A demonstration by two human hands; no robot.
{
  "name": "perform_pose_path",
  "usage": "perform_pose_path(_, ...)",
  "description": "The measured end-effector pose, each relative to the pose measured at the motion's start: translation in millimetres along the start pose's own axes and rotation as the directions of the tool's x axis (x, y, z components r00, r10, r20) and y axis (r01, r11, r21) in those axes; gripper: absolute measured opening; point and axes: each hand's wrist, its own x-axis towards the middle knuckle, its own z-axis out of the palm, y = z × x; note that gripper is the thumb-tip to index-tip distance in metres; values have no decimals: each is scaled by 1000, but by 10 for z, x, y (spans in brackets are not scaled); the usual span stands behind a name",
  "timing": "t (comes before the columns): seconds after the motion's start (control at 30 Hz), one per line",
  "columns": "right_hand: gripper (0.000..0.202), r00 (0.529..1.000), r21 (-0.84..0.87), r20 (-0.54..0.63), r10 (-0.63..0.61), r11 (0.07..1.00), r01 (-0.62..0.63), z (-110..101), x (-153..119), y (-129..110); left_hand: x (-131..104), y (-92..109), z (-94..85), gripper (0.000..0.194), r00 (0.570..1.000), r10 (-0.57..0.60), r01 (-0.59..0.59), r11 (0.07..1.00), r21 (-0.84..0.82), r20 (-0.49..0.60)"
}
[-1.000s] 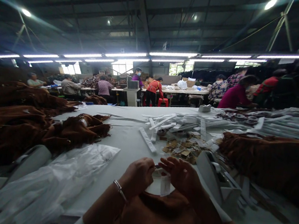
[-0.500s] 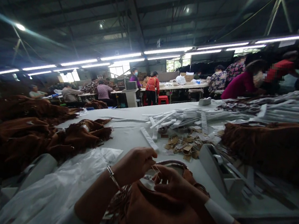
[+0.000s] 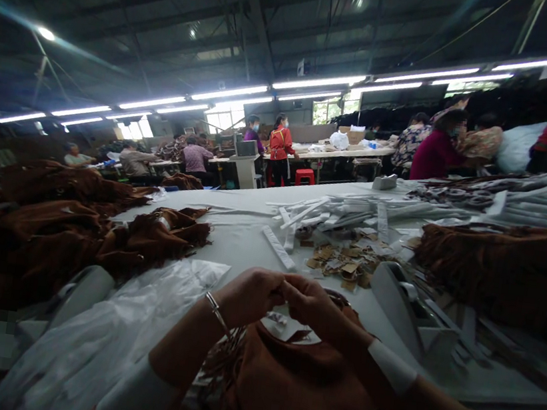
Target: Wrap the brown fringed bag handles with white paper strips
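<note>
My left hand (image 3: 254,294), with a metal bangle at the wrist, is closed, its fingertips meeting those of my right hand (image 3: 308,302). Both pinch at one spot; whatever lies between the fingers is hidden. Just below them a brown suede-like bag (image 3: 299,390) rests against the table's near side. Its mouth gapes, and white stuffing (image 3: 282,327) shows inside. Part of a curved handle (image 3: 340,299) appears behind my right hand. Dark fringe (image 3: 221,353) hangs at the bag's left side, beneath my left wrist.
Small brown tags (image 3: 346,266) lie beyond my hands, with a heap of white strips (image 3: 325,215) behind. A tape dispenser (image 3: 403,309) stands to the right. Clear plastic (image 3: 109,338) and brown bags (image 3: 58,230) cover the left side. Several people work at tables farther back.
My hands have come together; before, they were slightly apart with a thin pale line between the fingers. The view has shifted a little, and people at far right have moved.
</note>
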Motion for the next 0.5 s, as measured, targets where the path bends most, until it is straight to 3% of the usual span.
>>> perform_pose_path(0.1,33,998,-288,-9,-69,955,64,6,67,148,-108,-212,35,10,996,-87,88,990,106,-14)
perform_pose_path(0.17,27,995,-438,7,-99,894,91,-3,105,281,-177,-374,84,11,988,-150,152,986,71,-40)
perform_pose_path(0.27,24,993,-542,22,-119,833,112,0,167,493,-272,-664,212,10,963,-269,261,938,-227,-6)
perform_pose_path(0.37,23,990,-561,70,-121,816,140,29,259,691,-349,-989,417,18,926,-371,334,727,-600,67)
perform_pose_path(0.43,24,993,-549,64,-99,827,118,40,349,810,-385,-1205,561,26,909,-413,317,603,-732,54)
perform_pose_path(0.5,26,999,-527,6,-46,849,42,27,460,913,-416,-1422,676,32,884,-467,285,551,-784,-7)
